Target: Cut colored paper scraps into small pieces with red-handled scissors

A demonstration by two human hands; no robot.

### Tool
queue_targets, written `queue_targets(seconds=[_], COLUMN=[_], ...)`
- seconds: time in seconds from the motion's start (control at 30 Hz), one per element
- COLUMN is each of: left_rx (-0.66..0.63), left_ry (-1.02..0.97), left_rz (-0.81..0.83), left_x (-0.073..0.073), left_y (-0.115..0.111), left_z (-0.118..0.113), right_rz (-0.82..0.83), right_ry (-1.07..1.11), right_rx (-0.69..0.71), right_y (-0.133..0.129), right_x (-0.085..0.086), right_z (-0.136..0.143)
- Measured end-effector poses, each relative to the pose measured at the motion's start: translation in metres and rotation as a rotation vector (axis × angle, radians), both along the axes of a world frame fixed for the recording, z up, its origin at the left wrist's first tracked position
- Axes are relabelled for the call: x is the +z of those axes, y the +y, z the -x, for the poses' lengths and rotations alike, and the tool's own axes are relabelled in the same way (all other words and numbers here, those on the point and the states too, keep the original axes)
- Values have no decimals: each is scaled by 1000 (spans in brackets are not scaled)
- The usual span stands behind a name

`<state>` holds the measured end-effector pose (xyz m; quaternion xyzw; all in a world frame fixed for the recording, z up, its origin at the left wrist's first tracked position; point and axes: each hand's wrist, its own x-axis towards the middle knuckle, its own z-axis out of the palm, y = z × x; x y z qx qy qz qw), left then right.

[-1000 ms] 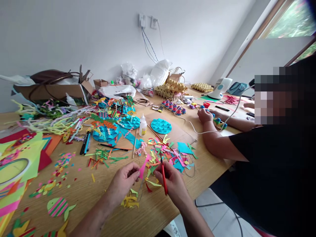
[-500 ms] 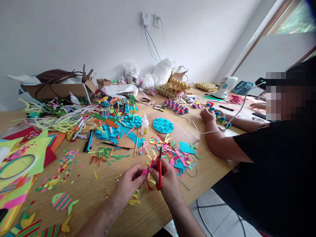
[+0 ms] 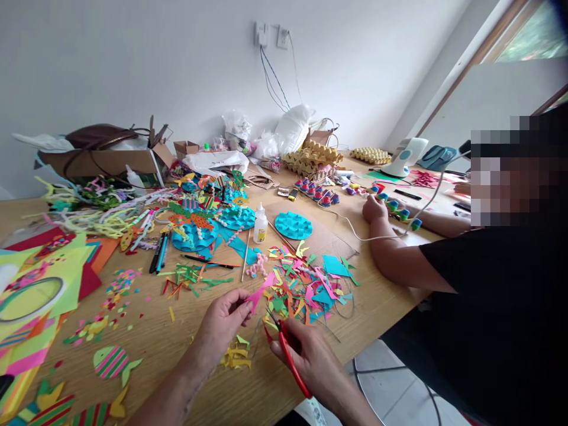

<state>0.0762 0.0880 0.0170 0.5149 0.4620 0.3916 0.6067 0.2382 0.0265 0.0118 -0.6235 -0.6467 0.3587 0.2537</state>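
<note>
Pinched between the thumb and fingers of my left hand [image 3: 226, 316] is a piece of pink paper [image 3: 262, 290], its tip pointing up and right. My right hand [image 3: 313, 352] grips red-handled scissors [image 3: 290, 361], with the dark blades pointing up and left, just below the pink paper and apart from it. A thin red strip shows beside my right fingers. Beyond both hands lies a heap of coloured paper scraps [image 3: 306, 284]. Yellow scraps [image 3: 237, 357] lie on the wooden table between my forearms. A striped paper fish [image 3: 110, 362] lies to the left.
A white glue bottle [image 3: 260, 225] stands beside a round blue egg-carton piece [image 3: 293, 225]. Pens [image 3: 160, 253] and coloured paper sheets [image 3: 71, 278] lie on the left. A co-worker's arm [image 3: 394, 254] rests on the table's right side, near a white cable [image 3: 355, 229].
My right hand has moved down and right with the scissors, away from the pink paper. My left hand has shifted slightly left, still pinching the paper, which now shows more fully.
</note>
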Motion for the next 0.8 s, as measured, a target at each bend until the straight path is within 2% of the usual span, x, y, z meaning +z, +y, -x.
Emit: queue_targets(seconds=[0.2,0.53,0.8], left_rx=[-26,-67,-74], left_ry=[-7,-50,-50], left_rz=[23,93,103], left_x=[0,-9,-8], left_y=[-2,-5,-7], left_z=[-6,-9,-8], right_rz=[-41,-71,-108], right_ry=[-34,16,12], right_rx=[-30,-35,-33], right_y=[6,6,8], right_x=[-1,-8,-17], right_z=[4,7,4])
